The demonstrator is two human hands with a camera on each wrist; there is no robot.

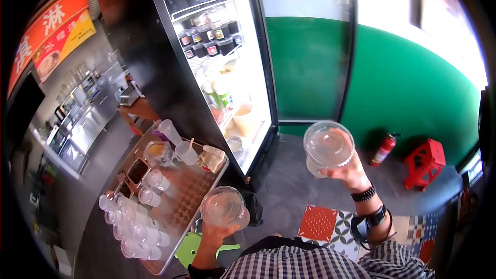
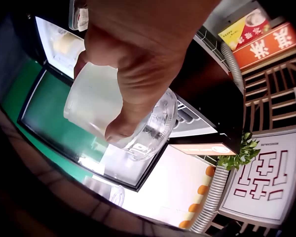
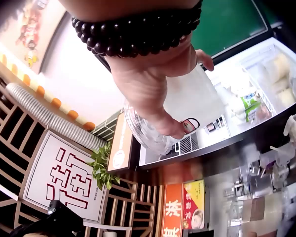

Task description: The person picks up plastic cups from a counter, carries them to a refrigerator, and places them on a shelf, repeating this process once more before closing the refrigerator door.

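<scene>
With each of the hands gripping one lidded clear plastic cup of pale drink — left hand [image 1: 217, 231] on the lower cup [image 1: 224, 207], right hand [image 1: 350, 171] on the raised cup [image 1: 327, 147] — both are best kept upright and level before the open glass-door fridge [image 1: 222, 62].

Wall [image 1: 413, 88] at right of frame: green. Fire extinguisher [image 1: 384, 149] and stool [image 1: 424, 163] at right: red. Floor tile [image 1: 317, 223] at lower centre: red with a white dot pattern; neighbouring tiles patterned black and white. Shirt [image 1: 310, 263] at bottom: black-and-white check. Sign [image 1: 49, 33] at upper left: orange and yellow with white characters. Lidded cups [image 1: 139, 227] at lower left: clear. Wrist beads [image 3: 138, 32]: dark brown.
</scene>
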